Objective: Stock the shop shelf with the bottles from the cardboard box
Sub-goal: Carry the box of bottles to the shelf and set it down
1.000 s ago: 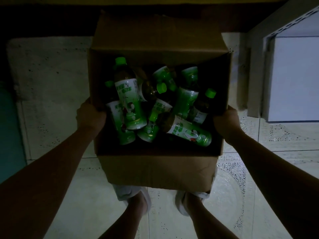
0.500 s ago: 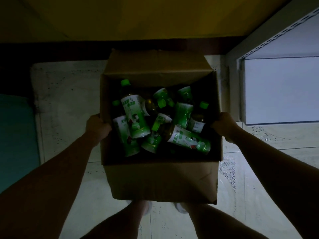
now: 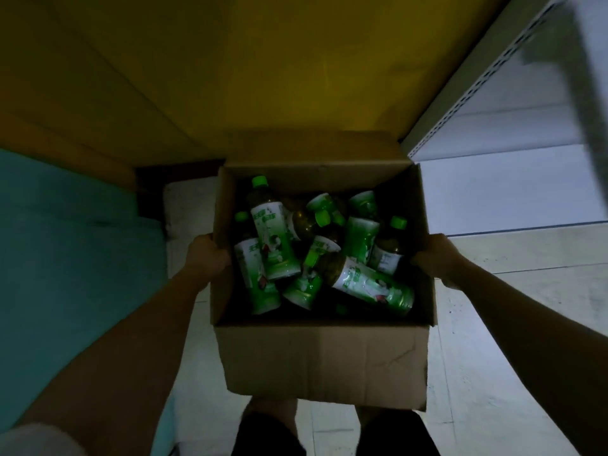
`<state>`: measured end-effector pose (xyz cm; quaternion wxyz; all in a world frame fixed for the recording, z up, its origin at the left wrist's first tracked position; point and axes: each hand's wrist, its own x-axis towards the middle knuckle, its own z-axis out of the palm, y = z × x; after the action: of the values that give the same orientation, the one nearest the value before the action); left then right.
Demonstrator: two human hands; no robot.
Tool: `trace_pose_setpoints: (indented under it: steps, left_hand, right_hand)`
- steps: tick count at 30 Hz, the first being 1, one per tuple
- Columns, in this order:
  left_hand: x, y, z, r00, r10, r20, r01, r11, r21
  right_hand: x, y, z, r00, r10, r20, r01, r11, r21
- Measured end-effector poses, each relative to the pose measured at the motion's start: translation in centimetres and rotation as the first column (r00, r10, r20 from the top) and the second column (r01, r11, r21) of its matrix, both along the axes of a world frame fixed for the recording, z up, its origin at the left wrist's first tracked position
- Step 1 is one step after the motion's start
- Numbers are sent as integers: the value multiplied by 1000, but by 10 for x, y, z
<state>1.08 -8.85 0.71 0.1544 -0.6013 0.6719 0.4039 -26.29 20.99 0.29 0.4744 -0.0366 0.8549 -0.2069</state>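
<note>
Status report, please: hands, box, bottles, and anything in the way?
Left hand and right hand grip the side walls of the cardboard box. Bottles all inside, jumbled. White shelf at right, nothing blocking it.

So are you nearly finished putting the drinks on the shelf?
Not yet. Done: nothing is stocked so far; the white shelf on the right shows no bottles. In hand: the left hand and right hand grip the sides of the cardboard box, holding it beside the shelf. Left: all the green-capped bottles lie jumbled in the box, so every one has to go up.
</note>
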Motion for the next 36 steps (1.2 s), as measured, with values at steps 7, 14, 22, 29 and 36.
trace_pose_setpoints:
  steps: [7,14,22,29,36]
  left_hand:
    - [28,34,203,995,-96,-2,96,993,-73]
    - [47,74,264,972,-236,-4,236,972,12]
    - [8,132,286,881,-472,-38,472,882,-5]
    - [-61,213,294,743,-669,0,669,742,-38]
    - [-124,337,300,666,-746,15,746,666,-32]
  right_hand:
    - [53,61,199,997,-20,-80,17,999,-30]
    - [122,128,291,988,-133,-73,134,991,4]
    - [173,219,342,936,-339,-92,342,939,21]
    - [187,320,344,849,-523,-79,522,852,-35]
    - [170,448,333,800,-598,-54,597,801,-38]
